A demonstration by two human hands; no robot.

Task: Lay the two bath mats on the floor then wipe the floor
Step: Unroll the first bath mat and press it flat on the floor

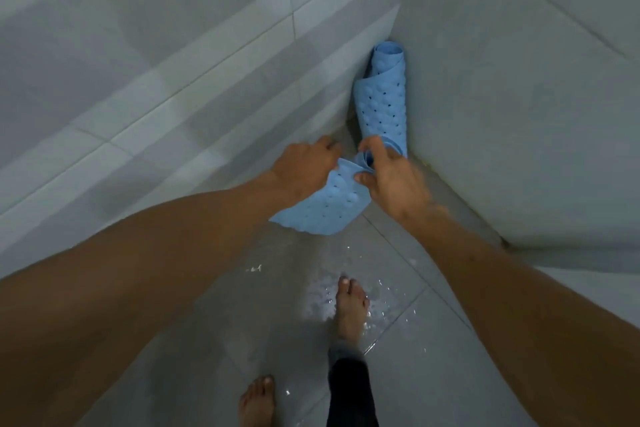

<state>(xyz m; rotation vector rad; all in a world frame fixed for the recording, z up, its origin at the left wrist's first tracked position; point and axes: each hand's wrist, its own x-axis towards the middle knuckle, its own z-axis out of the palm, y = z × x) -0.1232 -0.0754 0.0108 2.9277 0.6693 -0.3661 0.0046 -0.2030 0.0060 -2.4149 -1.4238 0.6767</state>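
Two light blue rubber bath mats with bumps and holes are in the corner where two tiled walls meet. One rolled mat [382, 100] stands upright, leaning into the corner. The other mat [322, 208] is partly unrolled, its free end hanging down to the wet floor. My left hand [304, 170] grips that mat's top edge on the left. My right hand [391, 180] pinches the still-curled part of the same mat on the right. Both hands are just in front of the standing roll.
Grey floor tiles [263, 315] are wet, with water drops near my bare feet [351, 308]. Pale tiled walls [173, 80] close in on the left and right, and a low ledge [571, 253] runs along the right.
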